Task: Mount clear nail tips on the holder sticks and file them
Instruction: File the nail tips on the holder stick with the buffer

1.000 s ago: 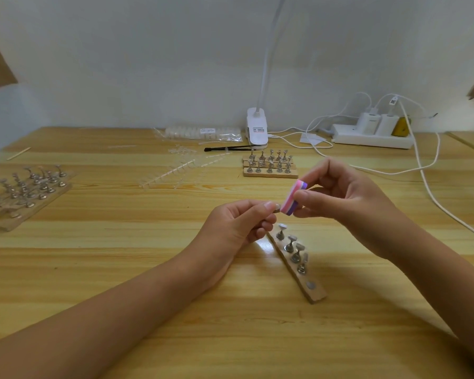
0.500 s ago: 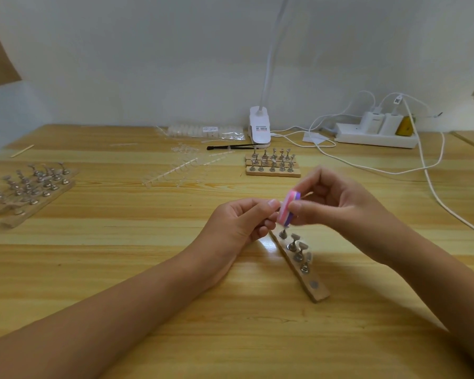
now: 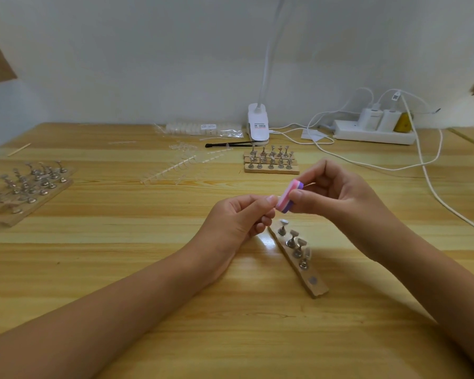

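My right grip (image 3: pixel 337 195) pinches the pink-purple file block (image 3: pixel 288 199) mid-frame, just above the holder strip (image 3: pixel 316 289) on the counter (image 3: pixel 121 255). And my left grip (image 3: pixel 238 220) is pinched against it, can't tell on what.

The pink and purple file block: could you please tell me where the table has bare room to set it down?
Bare wood lies between the holder boards at the table's left and the left hand, and near you between the forearms, beside the holder strip. The back is crowded: clear tip strips, holder block, lamp clamp, power strip, cable.
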Demonstrator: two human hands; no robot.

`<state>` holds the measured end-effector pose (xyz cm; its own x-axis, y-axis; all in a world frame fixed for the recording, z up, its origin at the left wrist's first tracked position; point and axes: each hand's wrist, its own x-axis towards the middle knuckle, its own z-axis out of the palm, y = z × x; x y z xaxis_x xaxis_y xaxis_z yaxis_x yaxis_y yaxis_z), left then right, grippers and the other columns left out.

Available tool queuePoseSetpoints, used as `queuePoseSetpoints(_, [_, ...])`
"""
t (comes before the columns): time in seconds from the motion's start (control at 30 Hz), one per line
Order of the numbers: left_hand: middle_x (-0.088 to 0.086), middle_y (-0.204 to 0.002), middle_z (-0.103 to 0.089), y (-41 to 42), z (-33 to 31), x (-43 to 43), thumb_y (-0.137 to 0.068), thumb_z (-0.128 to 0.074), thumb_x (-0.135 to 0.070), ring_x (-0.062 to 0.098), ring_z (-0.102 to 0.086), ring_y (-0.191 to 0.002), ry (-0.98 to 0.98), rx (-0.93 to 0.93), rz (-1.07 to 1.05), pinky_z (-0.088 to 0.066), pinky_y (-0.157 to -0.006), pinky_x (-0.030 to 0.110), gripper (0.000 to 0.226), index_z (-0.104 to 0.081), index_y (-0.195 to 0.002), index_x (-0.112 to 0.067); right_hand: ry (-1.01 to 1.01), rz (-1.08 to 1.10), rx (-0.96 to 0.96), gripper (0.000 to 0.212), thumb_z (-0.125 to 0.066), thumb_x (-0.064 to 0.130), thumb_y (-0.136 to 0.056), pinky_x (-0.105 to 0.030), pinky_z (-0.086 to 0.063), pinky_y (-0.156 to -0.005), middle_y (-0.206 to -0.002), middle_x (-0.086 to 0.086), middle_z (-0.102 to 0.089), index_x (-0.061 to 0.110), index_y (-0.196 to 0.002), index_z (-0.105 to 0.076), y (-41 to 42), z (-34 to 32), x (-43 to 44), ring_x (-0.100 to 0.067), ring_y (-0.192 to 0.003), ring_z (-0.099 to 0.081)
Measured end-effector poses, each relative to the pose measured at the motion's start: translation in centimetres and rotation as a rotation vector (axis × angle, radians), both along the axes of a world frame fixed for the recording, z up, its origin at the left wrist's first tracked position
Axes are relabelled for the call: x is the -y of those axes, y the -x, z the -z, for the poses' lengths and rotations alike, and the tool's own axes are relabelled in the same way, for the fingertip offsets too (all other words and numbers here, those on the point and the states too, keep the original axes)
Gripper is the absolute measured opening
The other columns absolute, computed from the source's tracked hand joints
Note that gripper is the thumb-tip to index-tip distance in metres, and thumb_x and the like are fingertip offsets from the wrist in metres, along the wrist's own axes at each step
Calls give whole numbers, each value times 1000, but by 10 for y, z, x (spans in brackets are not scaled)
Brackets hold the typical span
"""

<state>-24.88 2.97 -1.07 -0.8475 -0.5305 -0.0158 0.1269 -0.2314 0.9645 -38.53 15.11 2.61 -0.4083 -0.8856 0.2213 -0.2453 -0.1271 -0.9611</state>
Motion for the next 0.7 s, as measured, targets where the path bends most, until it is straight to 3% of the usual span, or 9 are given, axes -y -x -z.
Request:
queuePoseSetpoints(0.4, [-8, -74, -66, -1, 2, 0, -69, -78, -45, 3, -57, -69, 73, -2, 15, -49, -69, 14, 28, -80, -86, -24, -152, -127, -75, 32, -69, 24, -79, -21, -56, -73, -97, -7, -73, 11, -108, -69, 9, -9, -5, -18, -89, -72])
queuePoseSetpoints(0.53, [-10, -73, -67, -1, 3, -1, -77, -75, -40, 2, -59, -68, 145, 39, 33, -49, -69, 15, 14, -79, -82, -27, -87, -80, -75, 28, -68, 20, -81, -18, -55, -72, -94, -2, -75, 11, -108, -69, 9, -8, -5, -14, -87, -72])
queuePoseSetpoints(0.7, [-10, -72, -67, -1, 4, -1, -73, -73, -42, 2, -59, -68, 141, 29, 10, -48, -67, 14, 28, -77, -89, -19, -151, -145, -111, 32, -69, 25, -78, -18, -54, -72, -95, -5, -75, 12, -107, -72, 12, -11, -8, -16, -86, -72])
